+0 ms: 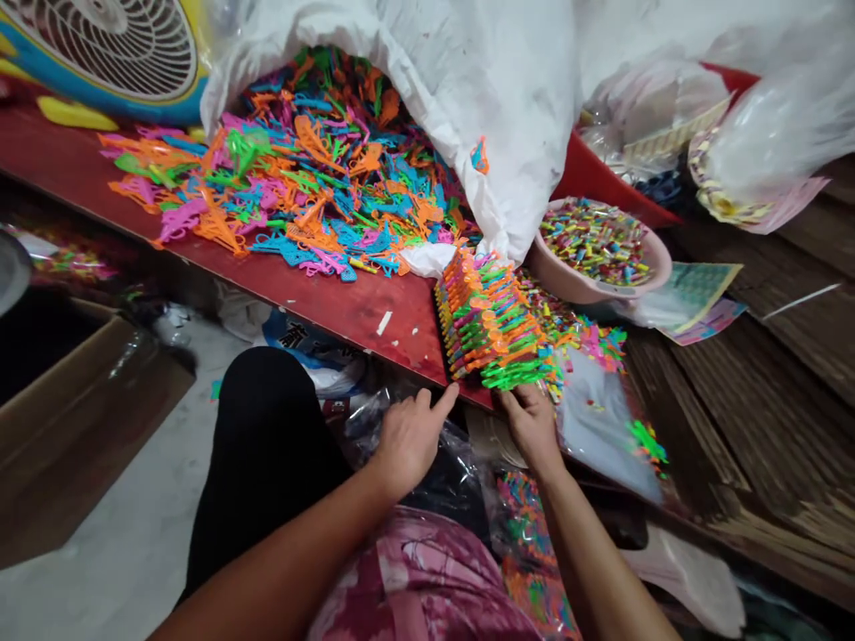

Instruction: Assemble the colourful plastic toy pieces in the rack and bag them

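Note:
A neat stack of small bright plastic toys [491,320], orange, green and yellow, stands at the near edge of the red tabletop [321,307]. My left hand [411,438] is just in front of the stack's left corner; its fingers are apart, one pointing at the lowest rows, and nothing is in it. At the stack's near end, my right hand [534,423] has its thumb and fingers closed at the lowest green toy, with the fingertips partly hidden. A big heap of loose plastic toys [321,178] in orange, blue, pink and green spills towards the stack.
A white sack [508,80] lies behind the heap. To the right stand a pink basin [658,276] full of small coloured pieces and clear plastic bags [594,418]. A fan [126,53] is at the upper left, a cardboard box [86,427] below.

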`<control>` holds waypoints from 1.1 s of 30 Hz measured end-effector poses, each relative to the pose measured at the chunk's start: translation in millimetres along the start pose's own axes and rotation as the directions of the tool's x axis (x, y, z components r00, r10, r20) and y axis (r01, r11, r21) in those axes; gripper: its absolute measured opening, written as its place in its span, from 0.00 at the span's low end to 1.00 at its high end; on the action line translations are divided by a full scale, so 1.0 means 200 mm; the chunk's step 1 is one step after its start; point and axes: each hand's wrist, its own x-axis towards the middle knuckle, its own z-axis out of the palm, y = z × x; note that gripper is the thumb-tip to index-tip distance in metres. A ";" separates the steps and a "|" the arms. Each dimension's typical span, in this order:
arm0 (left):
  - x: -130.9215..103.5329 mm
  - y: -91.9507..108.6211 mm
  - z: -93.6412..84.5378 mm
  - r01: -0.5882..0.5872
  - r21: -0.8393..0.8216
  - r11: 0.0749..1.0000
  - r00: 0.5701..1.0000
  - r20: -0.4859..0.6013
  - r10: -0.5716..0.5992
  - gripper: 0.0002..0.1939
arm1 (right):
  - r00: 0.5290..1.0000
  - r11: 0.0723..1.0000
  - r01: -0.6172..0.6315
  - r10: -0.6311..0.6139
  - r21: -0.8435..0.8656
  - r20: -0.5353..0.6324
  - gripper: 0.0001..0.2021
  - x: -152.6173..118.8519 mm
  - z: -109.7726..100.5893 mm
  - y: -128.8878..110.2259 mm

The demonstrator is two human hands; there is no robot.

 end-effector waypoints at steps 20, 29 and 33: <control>0.00 0.00 -0.09 0.297 0.031 0.954 0.946 -0.145 -0.290 0.31 | 0.979 0.971 0.202 -0.199 0.128 -0.036 0.07 0.04 0.23 -0.17; 0.07 0.00 -0.06 0.294 0.056 0.954 0.955 -0.055 -0.291 0.34 | 0.975 0.975 0.194 -0.180 0.106 -0.134 0.05 0.07 0.35 -0.27; 0.08 -0.01 -0.06 0.270 0.058 0.961 0.963 -0.022 -0.269 0.34 | 0.948 0.967 0.242 -0.253 -0.076 -0.195 0.07 0.06 0.39 -0.28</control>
